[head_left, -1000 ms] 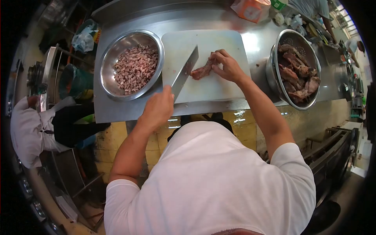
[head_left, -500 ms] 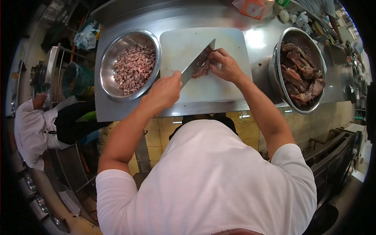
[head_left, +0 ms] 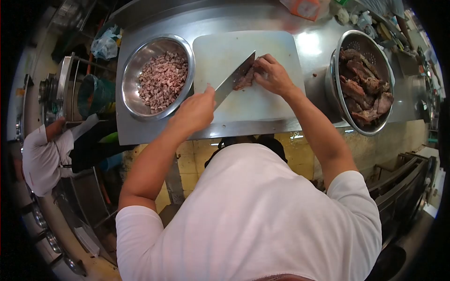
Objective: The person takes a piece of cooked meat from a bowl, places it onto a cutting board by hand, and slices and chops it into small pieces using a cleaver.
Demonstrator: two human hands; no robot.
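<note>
My left hand is closed on the handle of a broad knife, whose blade slants up to the right over the white cutting board. Against the blade's right side lies a dark reddish piece of meat. The bent fingers of my right hand grip its far end. Left of the board, a steel bowl holds small diced meat. At the right, a perforated steel colander, resting in another bowl, holds larger chunks of meat.
The steel table carries an orange and white package at the back and assorted items at the back right. A person in white is at the left, below a green-lined bin. A small dark crumb lies beside the board.
The knife and my left hand have moved up and right, bringing the blade against the meat near my right hand. My right hand keeps its grip. The view has shifted slightly.
</note>
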